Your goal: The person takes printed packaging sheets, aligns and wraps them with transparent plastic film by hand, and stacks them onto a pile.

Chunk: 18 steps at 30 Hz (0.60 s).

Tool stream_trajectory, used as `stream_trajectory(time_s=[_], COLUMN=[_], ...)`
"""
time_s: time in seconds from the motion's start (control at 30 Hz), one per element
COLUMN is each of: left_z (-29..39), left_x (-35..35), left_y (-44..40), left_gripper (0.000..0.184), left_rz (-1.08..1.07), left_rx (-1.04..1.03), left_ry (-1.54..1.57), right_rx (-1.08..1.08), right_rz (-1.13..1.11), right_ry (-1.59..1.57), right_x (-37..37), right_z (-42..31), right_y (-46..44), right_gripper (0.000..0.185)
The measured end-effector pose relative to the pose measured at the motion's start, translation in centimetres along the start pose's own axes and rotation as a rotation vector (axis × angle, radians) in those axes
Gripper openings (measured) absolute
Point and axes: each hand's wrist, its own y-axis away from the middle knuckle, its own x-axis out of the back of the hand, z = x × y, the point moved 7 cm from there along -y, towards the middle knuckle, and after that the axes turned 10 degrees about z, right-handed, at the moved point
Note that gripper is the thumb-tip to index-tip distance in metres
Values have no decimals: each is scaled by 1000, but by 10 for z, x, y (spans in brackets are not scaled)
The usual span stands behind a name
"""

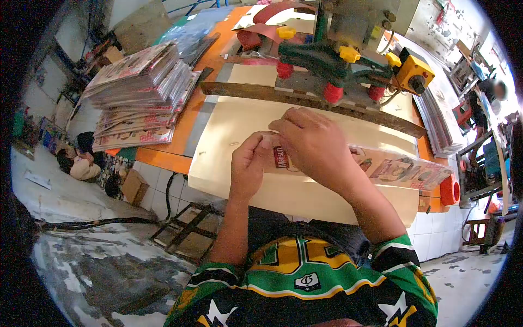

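Facing an orange-edged worktable point(163, 157), I have a grey machine point(354, 22) standing at its far side, with 3 yellow knobs point(348, 54) and 3 red cylinders point(333, 92). A wide, smooth cream sheet point(218, 155) covers the near part, and a long, dark metal bar point(245, 92) crosses above it. A tall stack of printed, glossy packets point(136, 98) rises to my left; a lower, pale flat stack point(441, 117) lies to my right.

Nearer me than the bar is a long, clear printed plastic strip point(403, 170). Its long axis runs left to right, slanting towards me at the right, roughly parallel to the bar. Its left end lies between my hands, and the rest passes beneath my right wrist.

My right hand point(313, 139) arches over the strip, fingers curled inward; I cannot tell whether they grip it. My left hand point(248, 163) is nearer the end, thumb and forefinger pinched on it, just beside a small red label point(280, 158).
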Motion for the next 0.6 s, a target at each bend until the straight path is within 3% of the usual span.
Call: stream_trajectory(time_s=[0.07,0.27,0.6], left_z=[8,4,14], left_x=[0,-3,-16], left_y=[1,-2,0], left_gripper=[25,23,21], left_rz=[43,6,8], left_rx=[-57,-136,-202], left_ry=[-161,-252,-242], right_rx=[41,99,135], right_rz=[-40,-3,5], right_ry=[21,24,176], right_x=[-5,-4,2], right_z=[-5,-11,-15], right_y=[-3,-5,-6], right_gripper=[22,18,13])
